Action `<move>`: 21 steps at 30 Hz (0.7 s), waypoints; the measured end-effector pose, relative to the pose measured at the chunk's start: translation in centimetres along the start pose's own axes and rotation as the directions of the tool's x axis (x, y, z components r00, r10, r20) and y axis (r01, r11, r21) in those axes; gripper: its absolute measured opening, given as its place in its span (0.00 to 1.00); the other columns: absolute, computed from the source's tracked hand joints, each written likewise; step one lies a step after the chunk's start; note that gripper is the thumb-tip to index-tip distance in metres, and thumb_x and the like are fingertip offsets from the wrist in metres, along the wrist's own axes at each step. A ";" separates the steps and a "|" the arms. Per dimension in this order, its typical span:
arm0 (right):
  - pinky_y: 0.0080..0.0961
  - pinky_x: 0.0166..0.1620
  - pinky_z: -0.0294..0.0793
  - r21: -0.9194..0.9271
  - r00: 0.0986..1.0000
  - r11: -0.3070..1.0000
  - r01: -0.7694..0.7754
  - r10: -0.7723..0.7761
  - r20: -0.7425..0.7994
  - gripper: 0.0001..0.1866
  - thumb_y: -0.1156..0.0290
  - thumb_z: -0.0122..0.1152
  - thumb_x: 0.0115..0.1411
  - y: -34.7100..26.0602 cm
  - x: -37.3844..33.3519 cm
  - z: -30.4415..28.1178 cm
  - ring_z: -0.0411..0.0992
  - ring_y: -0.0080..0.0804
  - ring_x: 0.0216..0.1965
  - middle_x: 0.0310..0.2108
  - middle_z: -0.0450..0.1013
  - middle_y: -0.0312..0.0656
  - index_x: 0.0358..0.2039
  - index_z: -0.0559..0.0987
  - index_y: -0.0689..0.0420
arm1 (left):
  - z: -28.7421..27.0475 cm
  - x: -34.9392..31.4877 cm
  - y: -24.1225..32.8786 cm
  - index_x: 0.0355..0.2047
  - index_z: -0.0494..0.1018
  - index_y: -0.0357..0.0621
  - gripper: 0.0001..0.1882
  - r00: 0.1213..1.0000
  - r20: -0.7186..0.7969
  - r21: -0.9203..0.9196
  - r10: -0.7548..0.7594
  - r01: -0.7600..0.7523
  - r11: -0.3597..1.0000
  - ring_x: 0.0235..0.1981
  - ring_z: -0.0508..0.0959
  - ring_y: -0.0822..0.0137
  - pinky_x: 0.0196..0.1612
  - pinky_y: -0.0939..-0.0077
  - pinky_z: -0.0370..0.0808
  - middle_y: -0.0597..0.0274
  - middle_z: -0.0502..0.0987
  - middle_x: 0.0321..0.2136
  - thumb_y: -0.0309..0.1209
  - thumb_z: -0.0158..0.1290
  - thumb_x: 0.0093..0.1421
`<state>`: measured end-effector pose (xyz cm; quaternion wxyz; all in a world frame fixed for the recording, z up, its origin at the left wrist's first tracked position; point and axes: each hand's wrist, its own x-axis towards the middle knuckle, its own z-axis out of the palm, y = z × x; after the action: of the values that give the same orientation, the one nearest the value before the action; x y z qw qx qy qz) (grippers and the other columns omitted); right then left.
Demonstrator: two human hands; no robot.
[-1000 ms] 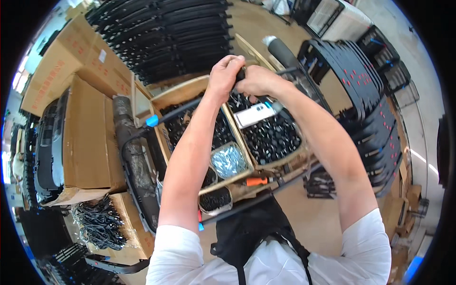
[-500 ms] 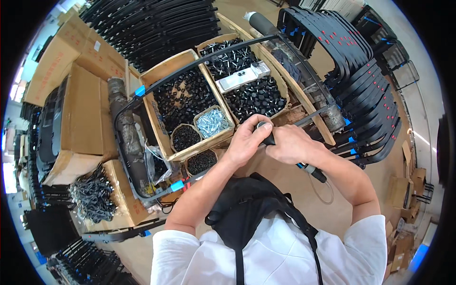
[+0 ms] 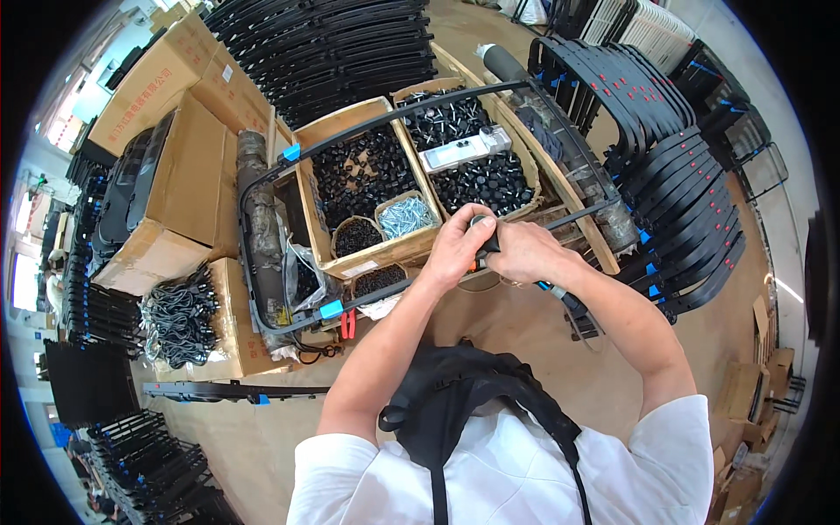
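A black tube frame with rounded corners and blue tape patches lies across the parts boxes. At its near bar, my left hand is closed round the bar, thumb beside a dark rounded piece. My right hand presses against it in a closed fist. Out of that fist, toward the lower right, runs a dark cylindrical tool with a blue band, apparently a power screwdriver. Its tip is hidden between my hands, and so is any fastener there.
Ahead, a wooden box holds black caps and a small carton of silver screws. Black knobs fill the adjoining box. Stacked black frames stand at the right, an open cardboard carton at the left. Red-handled pliers hang near my left forearm.
The view has shifted, so the boxes and frame appear slightly farther right. My hands stay together at the near bar, and the tool has shifted slightly beneath my right hand.
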<state>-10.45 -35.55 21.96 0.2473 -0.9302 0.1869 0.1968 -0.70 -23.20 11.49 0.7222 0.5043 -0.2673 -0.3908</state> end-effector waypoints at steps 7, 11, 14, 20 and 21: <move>0.49 0.47 0.80 0.000 0.996 0.997 -0.074 0.074 -0.047 0.20 0.60 0.60 0.58 -0.2 0.1 1.4 0.83 0.56 0.40 0.33 0.82 0.59 0.37 0.83 0.67 | -0.6 0.0 -1.0 0.47 0.76 0.46 0.09 1.000 0.023 0.010 -0.011 0.011 1.000 0.39 0.72 0.80 0.45 0.80 0.73 0.72 0.76 0.38 0.37 0.55 0.74; 0.46 0.46 0.80 0.023 0.984 0.990 -0.137 0.133 0.117 0.20 0.60 0.60 0.57 -0.3 0.8 0.7 0.83 0.51 0.38 0.29 0.82 0.57 0.35 0.83 0.68 | -0.6 0.0 -1.2 0.46 0.76 0.46 0.09 1.000 0.017 -0.003 -0.018 0.018 1.000 0.38 0.71 0.80 0.43 0.80 0.72 0.73 0.75 0.37 0.37 0.55 0.74; 0.43 0.43 0.79 0.073 0.983 0.993 -0.090 0.077 0.168 0.19 0.58 0.60 0.57 0.9 1.7 1.1 0.83 0.49 0.36 0.26 0.82 0.52 0.31 0.84 0.65 | -0.3 0.0 -1.1 0.46 0.77 0.46 0.09 1.000 -0.004 0.001 -0.025 0.025 1.000 0.37 0.71 0.81 0.42 0.80 0.72 0.73 0.75 0.37 0.37 0.55 0.74; 0.44 0.41 0.78 0.046 0.994 0.999 0.020 -0.025 0.109 0.17 0.63 0.60 0.52 1.1 2.0 1.2 0.82 0.52 0.37 0.31 0.82 0.57 0.34 0.84 0.65 | 0.2 0.1 -0.1 0.46 0.77 0.44 0.10 1.000 0.019 0.046 0.007 -0.008 0.999 0.38 0.71 0.81 0.41 0.81 0.72 0.75 0.75 0.36 0.37 0.55 0.74; 0.45 0.40 0.78 0.039 0.993 0.999 -0.006 0.001 0.115 0.17 0.63 0.61 0.51 0.9 1.9 1.1 0.81 0.53 0.37 0.31 0.82 0.57 0.35 0.84 0.65 | 0.1 0.2 -0.6 0.46 0.77 0.44 0.09 1.000 0.005 0.034 0.027 -0.027 0.999 0.38 0.71 0.81 0.42 0.81 0.72 0.75 0.75 0.36 0.36 0.56 0.73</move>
<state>-9.56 -36.10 19.87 0.2755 -0.9120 0.1777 0.2466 -0.84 -23.57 10.92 0.7182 0.5118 -0.2822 -0.3775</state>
